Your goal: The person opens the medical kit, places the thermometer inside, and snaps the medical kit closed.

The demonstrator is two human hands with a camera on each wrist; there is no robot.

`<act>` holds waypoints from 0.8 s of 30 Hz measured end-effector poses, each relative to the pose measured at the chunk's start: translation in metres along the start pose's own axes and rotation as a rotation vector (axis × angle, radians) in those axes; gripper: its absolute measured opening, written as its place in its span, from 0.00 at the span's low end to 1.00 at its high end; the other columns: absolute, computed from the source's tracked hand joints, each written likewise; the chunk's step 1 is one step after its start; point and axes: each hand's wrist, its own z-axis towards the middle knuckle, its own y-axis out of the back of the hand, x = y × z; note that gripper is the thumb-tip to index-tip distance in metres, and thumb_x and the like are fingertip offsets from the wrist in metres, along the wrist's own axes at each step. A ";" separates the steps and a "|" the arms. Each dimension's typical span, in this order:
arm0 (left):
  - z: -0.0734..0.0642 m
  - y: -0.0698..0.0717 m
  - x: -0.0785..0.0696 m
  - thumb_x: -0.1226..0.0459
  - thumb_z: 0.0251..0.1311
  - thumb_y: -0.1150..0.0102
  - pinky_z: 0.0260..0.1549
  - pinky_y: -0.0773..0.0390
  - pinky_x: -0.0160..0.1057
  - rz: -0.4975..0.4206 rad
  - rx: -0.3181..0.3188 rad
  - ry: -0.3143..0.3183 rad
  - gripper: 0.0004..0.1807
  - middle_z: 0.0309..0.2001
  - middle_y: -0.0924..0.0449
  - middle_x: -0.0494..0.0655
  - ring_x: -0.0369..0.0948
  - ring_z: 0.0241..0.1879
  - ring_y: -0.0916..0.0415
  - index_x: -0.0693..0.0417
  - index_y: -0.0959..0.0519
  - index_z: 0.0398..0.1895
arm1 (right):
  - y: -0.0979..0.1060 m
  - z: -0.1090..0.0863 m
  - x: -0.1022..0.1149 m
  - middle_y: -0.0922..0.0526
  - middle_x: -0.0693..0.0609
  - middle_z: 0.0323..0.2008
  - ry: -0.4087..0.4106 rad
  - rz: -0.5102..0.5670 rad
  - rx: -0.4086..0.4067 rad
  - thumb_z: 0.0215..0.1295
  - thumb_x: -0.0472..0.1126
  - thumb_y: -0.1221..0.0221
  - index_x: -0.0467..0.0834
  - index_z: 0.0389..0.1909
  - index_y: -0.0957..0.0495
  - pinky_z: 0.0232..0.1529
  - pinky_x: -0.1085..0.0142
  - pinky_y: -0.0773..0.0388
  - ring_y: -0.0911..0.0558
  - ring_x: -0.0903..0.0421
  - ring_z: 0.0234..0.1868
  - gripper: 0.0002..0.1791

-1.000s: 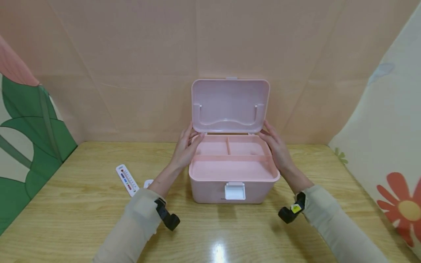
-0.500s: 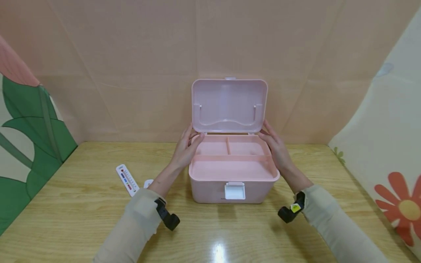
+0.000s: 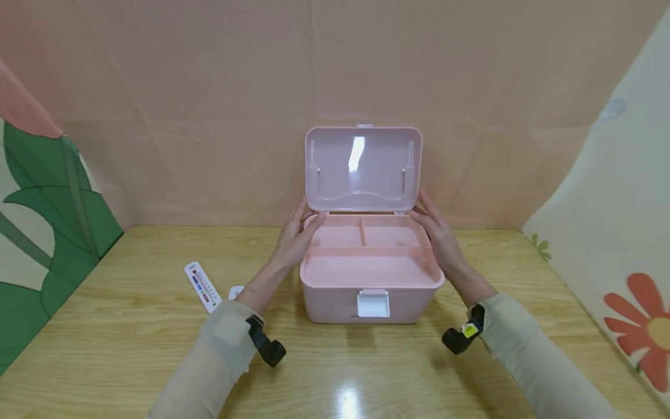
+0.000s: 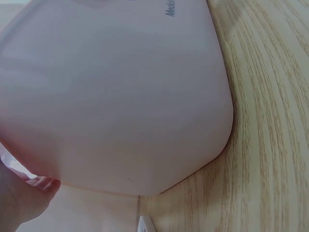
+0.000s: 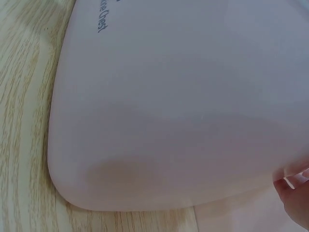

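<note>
A pink medicine chest [image 3: 331, 304] stands on the table with its lid [image 3: 335, 152] raised at the back. Inside, a divider [image 3: 363, 231] splits the rear into two compartments; a wider section lies in front. My left hand [image 3: 294, 237] grips the chest's left rear side, thumb at the rim near the hinge. On the opposite side my right hand [image 3: 442, 241] holds the right rear edge in the same way. A white latch [image 3: 374, 304] hangs on the front. Both wrist views are filled by the chest's front wall [image 4: 125, 101], with printed lettering partly showing.
On the wooden table [image 3: 131, 349], a white thermometer card [image 3: 203, 287] lies left of the chest. Beside it, a small white object [image 3: 236, 291] is partly hidden by my left forearm. A beige cloth [image 3: 220, 116] hangs behind the table.
The raised lid's right edge has shifted slightly left, and a bright reflection now shows on its inner face. My right hand has moved very slightly left; my left hand keeps its place.
</note>
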 end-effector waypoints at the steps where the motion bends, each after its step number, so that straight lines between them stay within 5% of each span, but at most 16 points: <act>1: 0.000 0.001 0.000 0.62 0.70 0.51 0.65 0.35 0.48 0.001 0.001 0.003 0.35 0.71 0.46 0.58 0.51 0.66 0.35 0.55 0.52 0.76 | 0.000 0.000 0.000 0.58 0.48 0.77 -0.001 0.004 -0.001 0.72 0.38 0.58 0.47 0.76 0.61 0.74 0.47 0.56 0.53 0.47 0.76 0.36; 9: -0.002 0.004 0.001 0.58 0.70 0.51 0.64 0.33 0.49 0.021 0.010 0.038 0.35 0.68 0.39 0.58 0.51 0.64 0.33 0.51 0.51 0.76 | 0.000 0.000 -0.001 0.58 0.48 0.77 -0.016 0.035 -0.001 0.72 0.38 0.58 0.45 0.76 0.61 0.74 0.49 0.57 0.55 0.48 0.76 0.35; 17: -0.003 0.005 -0.001 0.56 0.70 0.50 0.64 0.33 0.49 0.056 -0.003 0.079 0.37 0.72 0.45 0.56 0.50 0.67 0.37 0.53 0.53 0.76 | 0.001 -0.002 0.000 0.58 0.46 0.77 -0.017 -0.004 -0.043 0.71 0.36 0.56 0.42 0.75 0.58 0.74 0.50 0.59 0.54 0.47 0.76 0.35; 24: -0.006 0.008 0.000 0.54 0.68 0.48 0.68 0.39 0.47 0.122 -0.031 0.098 0.38 0.75 0.50 0.52 0.50 0.69 0.41 0.56 0.51 0.75 | 0.009 -0.008 -0.002 0.50 0.45 0.75 0.007 -0.172 -0.059 0.69 0.37 0.50 0.40 0.74 0.49 0.73 0.48 0.53 0.49 0.45 0.75 0.34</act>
